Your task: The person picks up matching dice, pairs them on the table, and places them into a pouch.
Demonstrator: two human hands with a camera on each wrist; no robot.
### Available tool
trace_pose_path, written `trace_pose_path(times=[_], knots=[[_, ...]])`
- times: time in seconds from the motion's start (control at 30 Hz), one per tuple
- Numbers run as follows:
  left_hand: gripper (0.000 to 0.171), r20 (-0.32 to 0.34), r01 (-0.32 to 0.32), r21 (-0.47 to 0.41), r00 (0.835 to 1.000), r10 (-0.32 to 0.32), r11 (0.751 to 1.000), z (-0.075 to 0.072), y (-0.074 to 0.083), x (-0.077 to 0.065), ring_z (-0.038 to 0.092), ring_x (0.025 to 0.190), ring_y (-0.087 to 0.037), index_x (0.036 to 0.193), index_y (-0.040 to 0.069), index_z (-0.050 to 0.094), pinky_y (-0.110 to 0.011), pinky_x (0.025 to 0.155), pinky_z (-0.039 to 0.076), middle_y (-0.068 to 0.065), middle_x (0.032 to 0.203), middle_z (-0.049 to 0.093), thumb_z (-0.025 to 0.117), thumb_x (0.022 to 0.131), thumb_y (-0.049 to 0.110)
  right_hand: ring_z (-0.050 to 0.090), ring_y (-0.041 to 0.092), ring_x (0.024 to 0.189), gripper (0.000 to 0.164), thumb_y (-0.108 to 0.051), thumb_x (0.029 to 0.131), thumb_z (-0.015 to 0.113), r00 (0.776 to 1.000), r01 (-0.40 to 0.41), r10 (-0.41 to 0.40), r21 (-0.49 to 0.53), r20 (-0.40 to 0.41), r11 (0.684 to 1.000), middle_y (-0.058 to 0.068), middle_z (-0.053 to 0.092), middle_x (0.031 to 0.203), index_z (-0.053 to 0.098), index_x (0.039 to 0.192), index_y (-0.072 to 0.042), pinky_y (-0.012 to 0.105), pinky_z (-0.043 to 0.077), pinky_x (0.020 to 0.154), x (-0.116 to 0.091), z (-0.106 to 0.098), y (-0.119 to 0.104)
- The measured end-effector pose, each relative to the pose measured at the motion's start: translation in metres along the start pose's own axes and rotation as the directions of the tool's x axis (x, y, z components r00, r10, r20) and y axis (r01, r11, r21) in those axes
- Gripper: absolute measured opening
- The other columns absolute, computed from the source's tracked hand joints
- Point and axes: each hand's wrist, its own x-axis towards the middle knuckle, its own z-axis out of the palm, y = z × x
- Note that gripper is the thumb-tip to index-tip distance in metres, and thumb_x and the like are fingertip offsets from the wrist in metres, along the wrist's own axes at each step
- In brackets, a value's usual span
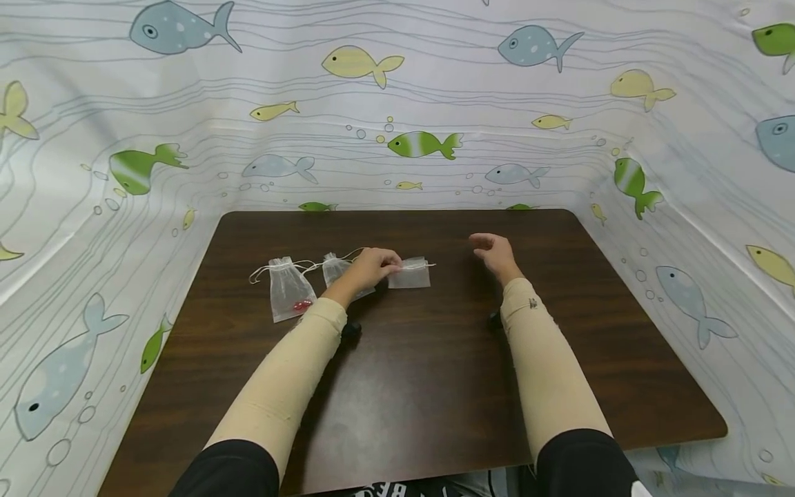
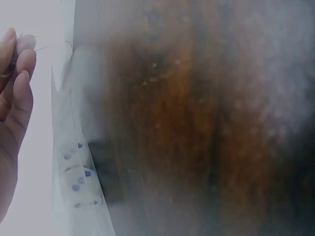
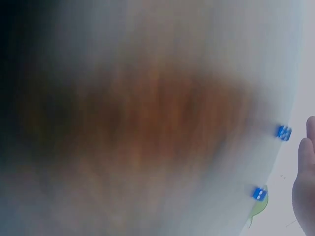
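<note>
My left hand pinches the drawstring end of a small sheer drawstring bag lying on the table. In the left wrist view, the left fingers are curled together at a cord. A sheer bag there shows several blue spots in its lower part. My right hand is held over the table to the right, fingers loosely bent, holding nothing. Two small blue dice lie near it in the right wrist view; the head view does not show them.
Left of the left hand lies a sheer bag with red pieces inside. Another sheer bag is partly covered by the left hand and forearm. The dark wooden table meets a fish-print curtain behind.
</note>
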Motion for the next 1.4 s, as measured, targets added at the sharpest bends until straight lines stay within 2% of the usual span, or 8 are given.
trace_pose_path(times=[0.4,0.73,0.8,0.9,1.0,1.1,1.17,1.4], knots=[[0.014,-0.001,0.000,-0.007,1.000,0.000,1.000,-0.003,-0.004,-0.001,0.067,0.083,-0.015,0.104,0.011,0.076,-0.034,0.079,0.056,-0.001,0.094,0.075,0.069,0.098,0.022,0.044,0.040,0.138,0.043,0.005,0.099,0.061,0.999,-0.047,0.050,-0.113,0.018,0.992,0.022,0.050,0.149,0.057,0.142,0.000,0.053,0.042,0.109,0.013,-0.005,0.010],[0.015,0.017,-0.002,-0.008,1.000,0.002,1.000,-0.003,-0.007,-0.001,0.065,0.078,-0.013,0.106,0.012,0.076,-0.034,0.078,0.055,0.000,0.092,0.075,0.068,0.099,0.022,0.051,0.040,0.131,0.036,0.006,0.100,0.058,0.996,-0.084,0.087,-0.166,0.015,0.983,0.022,0.057,0.141,0.064,0.135,-0.001,0.050,0.047,0.105,0.012,0.000,0.007],[0.015,0.021,0.002,-0.008,1.000,-0.002,1.000,-0.003,-0.007,-0.001,0.065,0.078,-0.013,0.106,0.012,0.076,-0.039,0.087,0.055,0.001,0.092,0.074,0.068,0.099,0.022,0.052,0.039,0.130,0.036,0.008,0.099,0.056,0.996,-0.080,0.083,-0.163,0.014,0.983,0.022,0.059,0.138,0.065,0.132,-0.001,0.049,0.048,0.105,0.012,0.001,0.008],[0.014,0.016,0.002,-0.011,1.000,-0.002,1.000,-0.005,-0.008,-0.003,0.066,0.076,-0.013,0.106,0.012,0.076,-0.052,0.112,0.040,0.001,0.089,0.075,0.068,0.099,0.022,0.052,0.040,0.130,0.038,0.013,0.098,0.052,0.998,-0.056,0.061,-0.152,0.032,0.987,0.022,0.060,0.137,0.066,0.130,0.000,0.051,0.045,0.107,0.015,0.003,0.011],[0.014,0.008,0.004,-0.009,1.000,-0.004,1.000,-0.005,-0.008,-0.003,0.066,0.076,-0.013,0.105,0.011,0.076,-0.055,0.117,0.031,0.001,0.088,0.075,0.069,0.098,0.021,0.050,0.039,0.133,0.042,0.017,0.096,0.048,0.997,-0.042,0.050,-0.128,0.060,0.991,0.022,0.059,0.138,0.066,0.130,0.001,0.052,0.042,0.111,0.018,0.001,0.017],[0.014,0.011,0.016,-0.016,1.000,-0.016,1.000,-0.005,-0.009,-0.005,0.066,0.077,-0.013,0.105,0.011,0.076,-0.043,0.099,0.051,0.000,0.090,0.075,0.069,0.099,0.021,0.048,0.038,0.135,0.045,0.019,0.095,0.045,0.996,-0.043,0.051,-0.106,0.079,0.994,0.022,0.059,0.139,0.065,0.131,0.001,0.052,0.039,0.112,0.019,0.001,0.019],[0.014,0.014,0.022,-0.015,1.000,-0.022,1.000,-0.005,-0.009,-0.006,0.066,0.078,-0.013,0.105,0.011,0.076,-0.036,0.080,0.056,-0.001,0.092,0.075,0.069,0.099,0.021,0.048,0.037,0.136,0.046,0.021,0.095,0.045,0.995,-0.046,0.054,-0.091,0.086,0.995,0.021,0.059,0.139,0.065,0.131,0.001,0.051,0.039,0.113,0.018,0.000,0.020],[0.015,0.012,0.023,-0.006,1.000,-0.023,1.000,-0.004,-0.009,-0.007,0.067,0.079,-0.013,0.104,0.011,0.076,-0.031,0.076,0.055,-0.001,0.093,0.075,0.068,0.099,0.022,0.052,0.038,0.131,0.047,0.021,0.094,0.043,0.994,-0.026,0.036,-0.087,0.108,0.996,0.024,0.061,0.134,0.064,0.132,0.002,0.052,0.041,0.111,0.013,0.003,0.016]])
